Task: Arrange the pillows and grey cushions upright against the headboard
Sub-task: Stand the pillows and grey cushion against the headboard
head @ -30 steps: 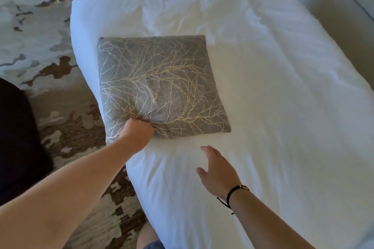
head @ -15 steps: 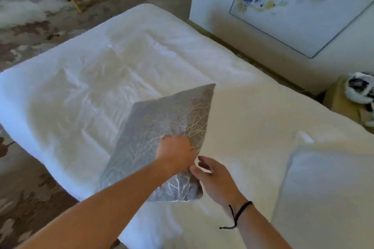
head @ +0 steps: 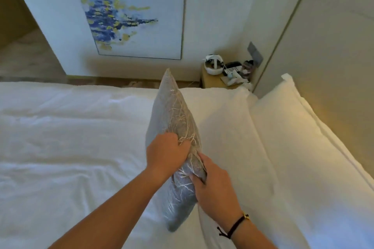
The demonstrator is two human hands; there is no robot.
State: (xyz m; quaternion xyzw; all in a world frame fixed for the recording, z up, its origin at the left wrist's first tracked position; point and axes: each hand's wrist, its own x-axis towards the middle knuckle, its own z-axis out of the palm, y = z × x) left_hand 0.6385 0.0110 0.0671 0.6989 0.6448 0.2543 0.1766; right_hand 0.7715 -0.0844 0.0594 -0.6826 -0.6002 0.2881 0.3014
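Both our hands are clamped on the grey cushion (head: 173, 127), which we hold edge-on above the bed (head: 60, 137), its far corner pointing up toward the wall. Our left hand (head: 166, 152) grips the near edge from the left side, fingers curled into the fabric. Our right hand (head: 214, 186) pinches the same edge just below it, thumb pressed into the cover; a dark bracelet (head: 234, 226) sits on that wrist. The cushion's lower corner hangs close over the white duvet; we cannot tell whether it touches.

To the right of the cushion lie two white pillows. One pillow (head: 222, 123) lies just beside the cushion, and a second pillow (head: 299, 137) lies further right along the beige headboard (head: 334, 46). Neither stands upright.

Beyond the bed, a nightstand (head: 210, 81) in the corner carries a white headset (head: 214, 64), a phone (head: 232, 69) and other small items too blurred to name. A blue and yellow painting (head: 129, 12) hangs on the wall above the far edge of the bed.
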